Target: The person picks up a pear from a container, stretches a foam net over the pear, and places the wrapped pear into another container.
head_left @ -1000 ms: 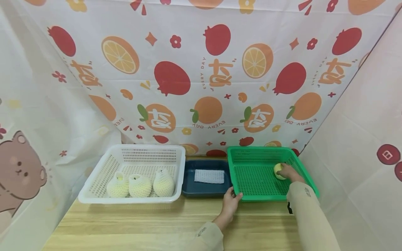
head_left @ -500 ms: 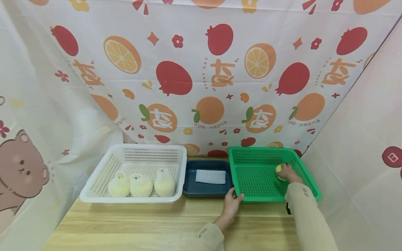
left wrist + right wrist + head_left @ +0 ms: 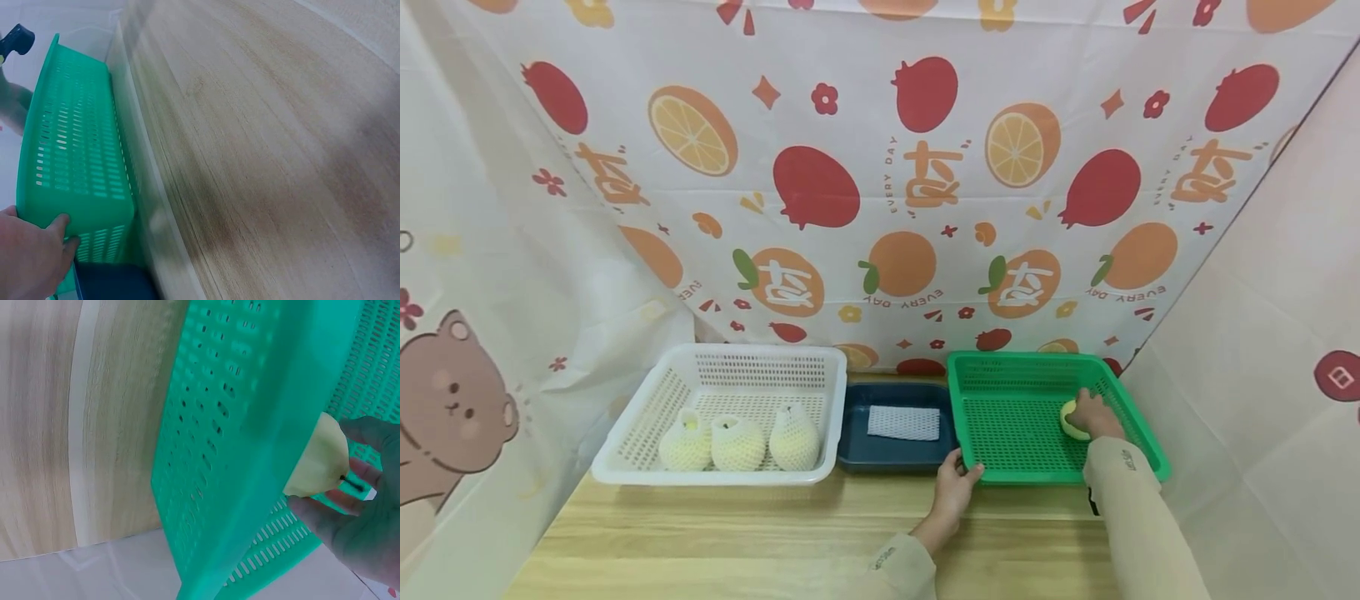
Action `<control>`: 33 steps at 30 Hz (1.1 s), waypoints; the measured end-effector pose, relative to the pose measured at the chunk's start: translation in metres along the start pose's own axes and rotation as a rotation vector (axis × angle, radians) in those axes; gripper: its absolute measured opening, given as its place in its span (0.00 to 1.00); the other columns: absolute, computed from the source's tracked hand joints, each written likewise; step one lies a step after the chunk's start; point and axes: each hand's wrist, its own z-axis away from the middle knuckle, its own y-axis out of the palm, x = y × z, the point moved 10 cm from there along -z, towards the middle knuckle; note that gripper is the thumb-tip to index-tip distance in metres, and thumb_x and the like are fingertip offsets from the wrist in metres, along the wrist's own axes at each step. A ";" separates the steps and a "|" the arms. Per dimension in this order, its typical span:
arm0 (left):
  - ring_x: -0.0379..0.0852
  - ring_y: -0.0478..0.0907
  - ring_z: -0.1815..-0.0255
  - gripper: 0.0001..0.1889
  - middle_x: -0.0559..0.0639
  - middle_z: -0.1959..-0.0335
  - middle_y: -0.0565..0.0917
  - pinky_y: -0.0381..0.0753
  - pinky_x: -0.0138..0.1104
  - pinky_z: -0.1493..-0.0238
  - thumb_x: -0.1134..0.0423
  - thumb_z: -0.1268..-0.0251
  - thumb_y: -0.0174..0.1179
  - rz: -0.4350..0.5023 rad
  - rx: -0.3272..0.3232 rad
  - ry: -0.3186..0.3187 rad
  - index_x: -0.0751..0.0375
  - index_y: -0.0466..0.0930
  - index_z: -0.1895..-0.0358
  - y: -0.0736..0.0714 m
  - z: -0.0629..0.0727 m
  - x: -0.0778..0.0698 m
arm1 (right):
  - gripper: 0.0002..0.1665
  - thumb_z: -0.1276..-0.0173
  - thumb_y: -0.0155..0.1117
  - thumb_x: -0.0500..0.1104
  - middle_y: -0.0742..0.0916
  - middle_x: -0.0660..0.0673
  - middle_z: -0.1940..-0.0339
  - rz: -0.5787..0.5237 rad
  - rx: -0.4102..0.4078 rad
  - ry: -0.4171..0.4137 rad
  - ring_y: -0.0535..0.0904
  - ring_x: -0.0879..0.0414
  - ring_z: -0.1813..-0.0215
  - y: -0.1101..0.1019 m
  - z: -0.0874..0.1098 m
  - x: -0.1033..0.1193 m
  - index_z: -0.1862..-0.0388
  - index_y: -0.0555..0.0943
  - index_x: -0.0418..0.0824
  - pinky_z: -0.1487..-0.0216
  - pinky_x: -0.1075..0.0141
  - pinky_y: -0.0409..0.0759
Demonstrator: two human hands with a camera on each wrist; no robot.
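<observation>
A pale yellow pear (image 3: 1069, 423) lies in the right part of the green basket (image 3: 1026, 477). My right hand (image 3: 1097, 417) holds it, with fingers and thumb curled round its sides. Seen from the right wrist, the pear (image 3: 322, 459) shows a dark stem pointing toward the palm, and the basket wall covers part of the fruit. My left hand (image 3: 952, 490) grips the basket's front left corner, as the left wrist view also shows, with the fingers (image 3: 60, 225) at the rim.
A white basket (image 3: 715, 477) at left holds three pears (image 3: 737, 446) in foam net sleeves. Between the baskets sits a dark blue tray (image 3: 887, 461) with a flat white foam net (image 3: 904, 422) in it. A patterned cloth (image 3: 880, 167) hangs behind the wooden table (image 3: 737, 542).
My right hand has shifted slightly over the pear and covers more of it. The pear has turned a little in place. My left hand stays at the basket corner.
</observation>
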 end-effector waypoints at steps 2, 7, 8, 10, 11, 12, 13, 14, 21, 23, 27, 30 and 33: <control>0.55 0.73 0.48 0.26 0.66 0.48 0.74 0.75 0.41 0.53 0.68 0.36 0.56 0.000 0.000 0.004 0.79 0.60 0.39 -0.002 0.000 -0.001 | 0.35 0.34 0.53 0.42 0.56 0.16 0.41 -0.010 0.017 -0.009 0.57 0.23 0.43 0.002 -0.001 0.003 0.39 0.53 0.21 0.50 0.38 0.65; 0.56 0.73 0.49 0.26 0.64 0.50 0.75 0.76 0.40 0.54 0.69 0.37 0.56 0.007 -0.003 0.024 0.80 0.61 0.40 -0.003 0.002 -0.003 | 0.39 0.37 0.59 0.41 0.54 0.16 0.39 -0.017 0.097 0.009 0.53 0.22 0.41 0.012 0.007 0.003 0.35 0.55 0.23 0.50 0.36 0.63; 0.56 0.73 0.49 0.26 0.64 0.50 0.75 0.76 0.41 0.54 0.69 0.37 0.56 0.006 -0.006 0.028 0.80 0.61 0.40 -0.003 0.003 -0.004 | 0.39 0.38 0.60 0.41 0.55 0.18 0.38 -0.023 0.125 0.011 0.53 0.23 0.40 0.016 0.009 0.003 0.35 0.56 0.24 0.50 0.35 0.62; 0.57 0.73 0.48 0.26 0.64 0.49 0.75 0.76 0.41 0.53 0.69 0.36 0.56 0.010 -0.007 0.025 0.80 0.60 0.40 -0.003 0.003 -0.004 | 0.39 0.40 0.63 0.43 0.60 0.20 0.38 -0.027 0.176 0.000 0.55 0.24 0.41 0.023 0.013 0.004 0.35 0.59 0.27 0.51 0.36 0.64; 0.57 0.73 0.48 0.26 0.64 0.49 0.75 0.75 0.41 0.53 0.69 0.36 0.56 0.008 -0.006 0.024 0.80 0.60 0.40 -0.003 0.003 -0.004 | 0.40 0.41 0.64 0.44 0.62 0.21 0.39 -0.023 0.199 -0.006 0.56 0.25 0.41 0.026 0.015 0.005 0.35 0.60 0.28 0.52 0.37 0.65; 0.57 0.72 0.48 0.26 0.64 0.49 0.75 0.75 0.41 0.53 0.69 0.36 0.56 0.009 -0.005 0.019 0.80 0.60 0.40 -0.003 0.002 -0.004 | 0.40 0.41 0.65 0.45 0.65 0.23 0.40 -0.027 0.214 -0.007 0.58 0.26 0.41 0.027 0.017 0.006 0.35 0.61 0.29 0.52 0.38 0.66; 0.57 0.72 0.48 0.26 0.64 0.48 0.75 0.75 0.41 0.53 0.69 0.36 0.56 0.007 -0.002 0.017 0.80 0.60 0.40 -0.003 0.002 -0.003 | 0.41 0.42 0.65 0.45 0.65 0.24 0.39 -0.024 0.226 -0.011 0.59 0.27 0.41 0.029 0.018 0.007 0.35 0.61 0.30 0.52 0.39 0.66; 0.57 0.72 0.48 0.26 0.64 0.48 0.75 0.75 0.41 0.53 0.69 0.36 0.56 0.004 -0.001 0.015 0.80 0.60 0.40 -0.003 0.002 -0.003 | 0.41 0.42 0.65 0.45 0.66 0.24 0.40 -0.020 0.232 -0.009 0.61 0.28 0.42 0.029 0.019 0.009 0.35 0.61 0.31 0.53 0.40 0.67; 0.56 0.72 0.48 0.26 0.65 0.48 0.74 0.75 0.41 0.53 0.68 0.37 0.56 0.000 -0.005 -0.001 0.78 0.61 0.40 -0.001 0.002 0.000 | 0.43 0.46 0.67 0.49 0.69 0.24 0.45 0.060 0.229 0.018 0.68 0.34 0.52 0.031 0.021 0.016 0.35 0.62 0.34 0.62 0.47 0.72; 0.55 0.73 0.49 0.25 0.65 0.48 0.73 0.76 0.41 0.54 0.69 0.36 0.56 0.010 -0.006 -0.001 0.78 0.60 0.40 -0.001 0.002 -0.001 | 0.45 0.46 0.68 0.50 0.67 0.23 0.43 0.066 0.234 0.022 0.68 0.34 0.50 0.035 0.020 0.016 0.33 0.60 0.34 0.61 0.47 0.72; 0.52 0.73 0.52 0.24 0.66 0.49 0.71 0.76 0.41 0.56 0.70 0.36 0.55 0.064 -0.011 -0.005 0.78 0.59 0.41 0.000 0.004 -0.003 | 0.48 0.46 0.68 0.50 0.66 0.23 0.41 0.057 0.249 0.028 0.68 0.35 0.51 0.045 0.016 0.013 0.32 0.58 0.35 0.62 0.48 0.72; 0.50 0.73 0.54 0.23 0.64 0.50 0.71 0.76 0.42 0.56 0.71 0.36 0.55 0.101 -0.016 -0.015 0.77 0.59 0.42 0.000 0.005 -0.002 | 0.48 0.46 0.68 0.50 0.63 0.23 0.39 0.039 0.249 0.036 0.67 0.34 0.50 0.049 0.014 0.014 0.31 0.58 0.36 0.63 0.48 0.72; 0.50 0.74 0.54 0.22 0.64 0.50 0.71 0.76 0.41 0.56 0.71 0.36 0.55 0.116 -0.019 -0.026 0.77 0.60 0.43 0.000 0.006 -0.002 | 0.48 0.46 0.68 0.49 0.66 0.24 0.42 -0.009 0.241 0.050 0.68 0.35 0.52 0.051 0.015 0.015 0.31 0.58 0.36 0.65 0.50 0.73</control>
